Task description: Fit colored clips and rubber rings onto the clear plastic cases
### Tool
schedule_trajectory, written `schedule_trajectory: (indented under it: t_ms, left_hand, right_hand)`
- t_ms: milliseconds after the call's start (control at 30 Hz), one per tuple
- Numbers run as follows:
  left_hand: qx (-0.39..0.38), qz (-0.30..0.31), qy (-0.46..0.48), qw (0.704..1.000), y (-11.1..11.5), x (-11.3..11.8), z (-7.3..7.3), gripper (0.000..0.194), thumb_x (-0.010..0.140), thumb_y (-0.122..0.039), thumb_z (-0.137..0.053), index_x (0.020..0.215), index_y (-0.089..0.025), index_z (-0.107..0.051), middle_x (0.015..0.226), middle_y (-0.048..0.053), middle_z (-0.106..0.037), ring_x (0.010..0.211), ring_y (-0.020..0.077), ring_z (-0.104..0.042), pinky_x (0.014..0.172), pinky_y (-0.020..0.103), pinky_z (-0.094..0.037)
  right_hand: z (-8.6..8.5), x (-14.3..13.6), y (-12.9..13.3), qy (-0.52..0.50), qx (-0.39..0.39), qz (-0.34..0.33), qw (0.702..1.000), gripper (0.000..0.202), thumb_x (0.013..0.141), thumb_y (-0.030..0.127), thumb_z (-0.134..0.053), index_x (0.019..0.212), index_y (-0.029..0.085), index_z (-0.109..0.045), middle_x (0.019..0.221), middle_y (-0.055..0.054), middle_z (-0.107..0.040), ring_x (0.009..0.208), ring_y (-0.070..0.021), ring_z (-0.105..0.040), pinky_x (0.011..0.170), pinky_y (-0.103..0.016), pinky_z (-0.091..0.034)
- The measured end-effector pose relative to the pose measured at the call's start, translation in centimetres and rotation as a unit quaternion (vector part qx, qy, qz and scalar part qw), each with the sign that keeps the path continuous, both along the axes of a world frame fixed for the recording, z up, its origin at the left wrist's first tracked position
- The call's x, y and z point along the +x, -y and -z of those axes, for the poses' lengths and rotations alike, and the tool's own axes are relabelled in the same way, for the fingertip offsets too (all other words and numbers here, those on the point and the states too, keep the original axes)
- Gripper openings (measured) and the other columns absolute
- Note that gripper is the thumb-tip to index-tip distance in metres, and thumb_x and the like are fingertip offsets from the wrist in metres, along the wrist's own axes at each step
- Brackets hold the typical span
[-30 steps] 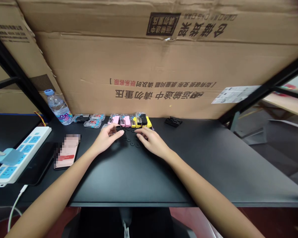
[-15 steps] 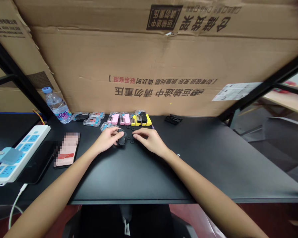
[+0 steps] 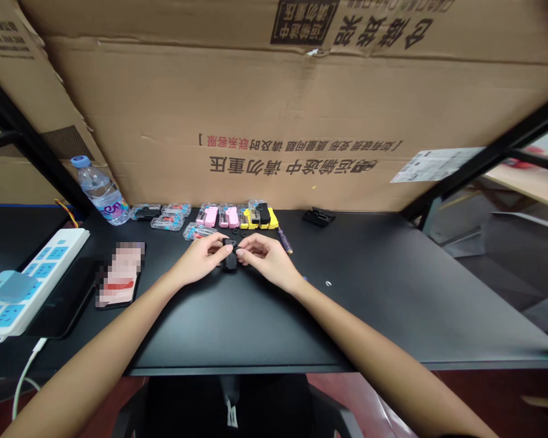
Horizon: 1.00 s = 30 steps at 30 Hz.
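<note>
A small black plastic part (image 3: 230, 261) is gripped between the thumb and fingers of my left hand (image 3: 204, 257), just above the black table. My right hand (image 3: 265, 258) is closed in a pinch at the right side of that part; what its fingertips hold is too small to make out. Small black discs (image 3: 243, 233) lie on the table just beyond my hands. Behind them stands a row of clear, pink (image 3: 229, 216), yellow (image 3: 273, 219) and black plastic pieces.
A bottle (image 3: 103, 191) stands at the back left. A phone (image 3: 121, 275), a black slab (image 3: 66, 298) and a white power strip (image 3: 36, 283) lie on the left. A pen (image 3: 285, 241) and a black piece (image 3: 318, 216) lie to the right. Cardboard (image 3: 265, 103) rises behind the table.
My right hand has moved left to the black part, and the two hands now meet. The black part has shifted slightly right and turned. The pen shows more.
</note>
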<state>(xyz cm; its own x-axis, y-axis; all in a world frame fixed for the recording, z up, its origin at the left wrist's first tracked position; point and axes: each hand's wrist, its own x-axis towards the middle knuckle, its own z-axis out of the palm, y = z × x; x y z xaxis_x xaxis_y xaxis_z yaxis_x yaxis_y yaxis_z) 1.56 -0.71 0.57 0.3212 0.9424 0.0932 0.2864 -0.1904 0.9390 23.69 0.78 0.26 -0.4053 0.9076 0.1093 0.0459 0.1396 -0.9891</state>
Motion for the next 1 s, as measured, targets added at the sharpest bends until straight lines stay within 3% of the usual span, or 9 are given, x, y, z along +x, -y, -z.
schedule_trajectory:
  t_ms: [133,300,500,600,700,800,1000]
  left_hand:
    - [0.054,-0.009,-0.047,0.997,0.3,0.0,-0.3,0.037,0.101,-0.048,-0.062,0.121,-0.018,-0.065,0.084,0.003,-0.075,0.073,0.0197,-0.071,0.069,0.031,-0.057]
    - [0.119,-0.013,-0.079,0.99,0.7,0.0,-1.0,0.036,0.102,-0.046,-0.062,0.126,-0.019,-0.068,0.086,0.002,-0.075,0.072,0.0177,-0.07,0.07,0.029,-0.056]
    - [0.128,-0.006,-0.082,0.988,0.8,0.0,-1.3,0.036,0.103,-0.046,-0.062,0.125,-0.02,-0.069,0.088,0.003,-0.077,0.075,0.0189,-0.071,0.073,0.03,-0.057]
    - [0.134,-0.034,-0.095,0.986,0.5,-0.2,-1.4,0.036,0.102,-0.046,-0.063,0.125,-0.02,-0.07,0.089,0.003,-0.076,0.074,0.0191,-0.07,0.071,0.031,-0.056]
    - [0.146,-0.08,-0.1,0.981,0.2,-0.7,-1.6,0.037,0.101,-0.047,-0.063,0.125,-0.02,-0.071,0.091,0.005,-0.077,0.075,0.0196,-0.07,0.073,0.032,-0.056]
    - [0.152,-0.107,-0.102,0.977,0.0,-1.0,-1.6,0.035,0.101,-0.047,-0.062,0.122,-0.02,-0.071,0.091,0.005,-0.076,0.078,0.0202,-0.07,0.074,0.032,-0.056]
    - [0.141,-0.104,-0.109,0.979,0.0,-0.9,-1.5,0.037,0.1,-0.047,-0.062,0.123,-0.019,-0.071,0.092,0.005,-0.076,0.077,0.0198,-0.068,0.072,0.032,-0.054]
  right_hand:
    - [0.0,-0.1,0.0,0.003,-0.007,0.013,1.0,0.047,0.082,0.057,-0.088,0.103,0.021,-0.066,0.083,-0.002,-0.071,0.071,-0.0172,-0.07,0.068,-0.034,-0.065]
    - [-0.1,-0.1,0.4,0.046,0.024,-0.008,0.999,0.047,0.089,0.065,-0.078,0.097,0.02,-0.069,0.084,-0.002,-0.068,0.066,-0.0145,-0.06,0.059,-0.03,-0.057]
    - [-0.7,0.2,0.5,0.073,0.071,-0.004,0.995,0.046,0.093,0.067,-0.072,0.093,0.021,-0.068,0.084,-0.003,-0.067,0.07,-0.0159,-0.058,0.063,-0.03,-0.052]
    - [-1.2,1.3,-0.4,0.084,0.09,-0.007,0.992,0.043,0.094,0.063,-0.072,0.104,0.021,-0.073,0.088,-0.004,-0.07,0.072,-0.0169,-0.06,0.066,-0.031,-0.052]
    - [-1.3,2.8,-1.7,0.117,0.127,0.034,0.984,0.04,0.094,0.059,-0.073,0.107,0.021,-0.074,0.087,-0.003,-0.071,0.07,-0.0166,-0.06,0.066,-0.032,-0.051]
    - [-1.0,4.1,-2.6,0.189,0.15,-0.003,0.97,0.036,0.092,0.055,-0.077,0.099,0.02,-0.076,0.081,-0.002,-0.069,0.065,-0.0154,-0.056,0.064,-0.031,-0.05]
    - [-0.7,4.6,-2.6,0.288,0.195,-0.079,0.934,0.026,0.088,0.044,-0.084,0.098,0.02,-0.078,0.095,-0.006,-0.07,0.082,-0.0195,-0.065,0.073,-0.032,-0.053]
